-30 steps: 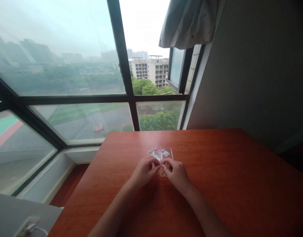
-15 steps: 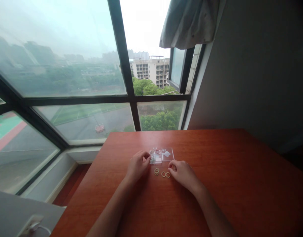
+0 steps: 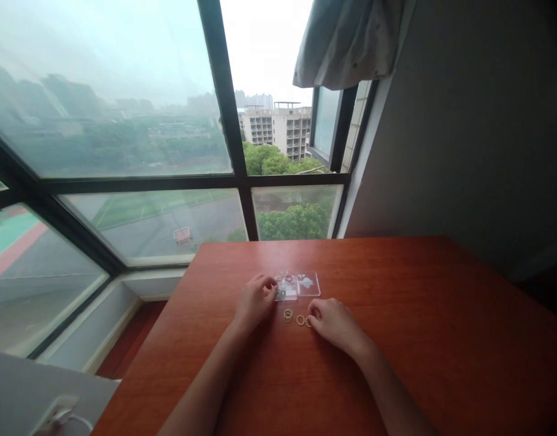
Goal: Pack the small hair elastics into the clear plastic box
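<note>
Across the middle of the reddish-brown table (image 3: 424, 339), in the head view, a clear plastic case (image 3: 290, 297) lies open, its lid (image 3: 309, 284) flat on the right, bearing a pale shape. Several small rings sit inside the case. The left hand (image 3: 255, 301) is at the case's left edge, thumb and forefinger drawn narrowly together; whether anything is pinched between them I cannot tell. Nearer the person, an overlapping pair of tan rings (image 3: 288, 315) lies on the table, with a single ring (image 3: 300, 320) just to its right. The right hand (image 3: 333, 321) has its curled fingers at another ring (image 3: 308, 323), partly covering it; I cannot tell whether they grip it. Beyond the table stands a dark-framed window (image 3: 240, 181), with a greyish curtain (image 3: 346, 48) hanging at its upper right.
</note>
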The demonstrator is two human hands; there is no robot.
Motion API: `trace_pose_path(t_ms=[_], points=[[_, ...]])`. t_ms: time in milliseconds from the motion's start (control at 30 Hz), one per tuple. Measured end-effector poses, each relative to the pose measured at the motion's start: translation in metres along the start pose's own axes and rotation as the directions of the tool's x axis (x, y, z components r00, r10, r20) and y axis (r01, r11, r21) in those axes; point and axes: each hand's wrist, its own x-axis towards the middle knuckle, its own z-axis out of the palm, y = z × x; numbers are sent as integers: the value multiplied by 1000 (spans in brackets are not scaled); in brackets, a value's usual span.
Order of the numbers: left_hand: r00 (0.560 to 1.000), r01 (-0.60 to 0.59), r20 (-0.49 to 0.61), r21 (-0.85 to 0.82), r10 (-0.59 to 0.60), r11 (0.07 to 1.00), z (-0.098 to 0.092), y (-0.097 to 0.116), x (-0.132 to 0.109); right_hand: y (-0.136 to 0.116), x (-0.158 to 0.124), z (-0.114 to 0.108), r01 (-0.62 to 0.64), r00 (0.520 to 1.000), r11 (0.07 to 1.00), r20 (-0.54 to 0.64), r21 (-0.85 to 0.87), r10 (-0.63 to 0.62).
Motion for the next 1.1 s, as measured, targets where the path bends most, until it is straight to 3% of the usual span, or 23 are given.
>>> trace_pose_path(t_ms=[233, 567, 1100], points=[[999, -14, 49, 55, 11, 998, -4, 3, 0, -1, -1, 0, 14, 1000, 1000, -12, 24, -14], [949, -89, 315, 329, -21, 940, -21, 23, 28, -1, 0, 1, 36, 999, 999, -14, 39, -35], [922, -108, 382, 399, -58, 911, -22, 45, 35, -1, -1, 0, 31, 999, 998, -10, 47, -30]])
